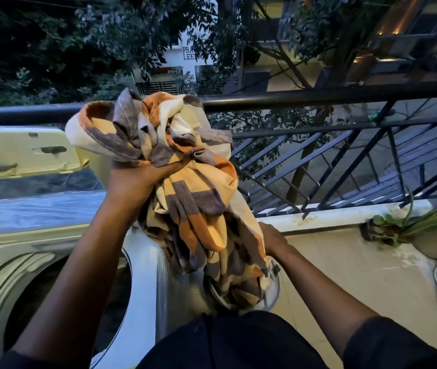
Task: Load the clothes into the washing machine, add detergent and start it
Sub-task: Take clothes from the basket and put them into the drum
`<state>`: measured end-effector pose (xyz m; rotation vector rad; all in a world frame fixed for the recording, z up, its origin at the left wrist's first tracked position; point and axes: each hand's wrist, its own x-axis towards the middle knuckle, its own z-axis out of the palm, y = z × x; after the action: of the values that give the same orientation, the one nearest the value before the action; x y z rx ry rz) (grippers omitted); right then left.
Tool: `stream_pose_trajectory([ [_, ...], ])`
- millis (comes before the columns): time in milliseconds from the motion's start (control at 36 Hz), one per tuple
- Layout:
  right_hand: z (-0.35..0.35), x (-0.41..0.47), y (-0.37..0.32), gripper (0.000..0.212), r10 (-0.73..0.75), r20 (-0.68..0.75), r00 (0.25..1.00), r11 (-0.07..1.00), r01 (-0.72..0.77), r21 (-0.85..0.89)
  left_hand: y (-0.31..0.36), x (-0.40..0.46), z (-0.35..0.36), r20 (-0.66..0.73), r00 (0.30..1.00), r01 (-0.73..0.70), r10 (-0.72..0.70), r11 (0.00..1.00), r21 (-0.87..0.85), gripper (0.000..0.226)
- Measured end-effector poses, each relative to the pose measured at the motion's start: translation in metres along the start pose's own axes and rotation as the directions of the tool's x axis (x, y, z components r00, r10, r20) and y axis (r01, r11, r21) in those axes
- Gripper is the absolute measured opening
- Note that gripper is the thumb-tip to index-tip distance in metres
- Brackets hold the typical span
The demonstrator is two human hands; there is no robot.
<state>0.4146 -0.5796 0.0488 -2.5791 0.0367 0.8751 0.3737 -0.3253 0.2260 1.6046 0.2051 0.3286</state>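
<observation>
**Lifting a big sheet out of the bucket toward the washer**

Nearest the camera, the washing machine (60,275) is standing at the lower left with its lid (23,150) raised and its drum (121,302) lying open, dark inside. Just right of it, the bucket (272,296) is sitting on the balcony floor, and the tail of the patterned sheet (193,187) is trailing down into it.

The left hand (142,179) is gripping the sheet high up, fingers curled tightly round a bunched waist of cloth, with a loose wad ballooning above the fist. The right hand (270,238) is lower, at the sheet's right edge just above the bucket; its fingers are hidden behind the cloth, so whether they are pinching it or only steadying it cannot be told.

The sheet is looking soft, limp and bulky rather than heavy: it is likely to sag and spill from any grip. Gathering it at the bunched middle, with a second hold under the hanging tail, should be keeping it together.

The rim of the washing machine is lying between bucket and drum, and the dangling end could be snagging there unless it is carried clear over. The drum's mouth is looking wide enough for the whole bundle.

Farther off, the railing (318,98) is running close behind the raised wad, leaving little room on that side, and a potted plant (436,235) is sitting on the ledge well to the right.
</observation>
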Motion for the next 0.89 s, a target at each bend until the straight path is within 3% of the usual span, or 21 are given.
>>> stream_pose_trajectory([
  [83,-0.01,0.008,0.005,0.017,-0.023,-0.114,0.993,0.997,0.031,0.068,-0.01,0.0,0.002,0.003,1.0,0.023,-0.023,0.998,0.056,0.04],
  [167,-0.034,0.005,0.0,0.027,-0.022,-0.222,0.975,0.971,0.073,0.226,-0.02,-0.001,0.005,0.005,1.0,0.021,-0.022,0.995,0.095,0.042],
  [250,-0.057,-0.001,-0.009,0.021,-0.017,-0.293,0.956,0.932,0.121,0.341,-0.03,0.0,0.006,0.051,0.998,0.023,-0.03,0.99,0.138,0.045],
  [389,-0.099,-0.042,-0.045,0.026,-0.056,-0.463,0.885,0.78,0.328,0.533,-0.043,-0.001,0.006,0.086,0.995,0.03,-0.054,0.966,0.256,0.052],
  [528,-0.135,-0.095,-0.08,0.035,-0.185,-0.592,0.785,0.552,0.581,0.598,-0.06,-0.003,0.008,0.091,0.995,0.008,-0.047,0.923,0.385,0.038],
  [611,-0.139,-0.113,-0.096,0.035,-0.274,-0.571,0.774,0.421,0.63,0.652,-0.063,-0.004,0.011,0.09,0.995,0.011,-0.048,0.929,0.37,0.038],
  [778,-0.102,-0.107,-0.12,0.028,-0.426,-0.397,0.813,0.316,0.545,0.777,-0.057,-0.004,0.011,0.219,0.975,-0.029,-0.035,0.959,0.281,0.048],
  [889,-0.082,-0.102,-0.127,0.028,-0.521,-0.332,0.787,0.232,0.504,0.832,-0.069,-0.012,0.017,0.191,0.979,0.007,-0.065,0.957,0.29,0.041],
])
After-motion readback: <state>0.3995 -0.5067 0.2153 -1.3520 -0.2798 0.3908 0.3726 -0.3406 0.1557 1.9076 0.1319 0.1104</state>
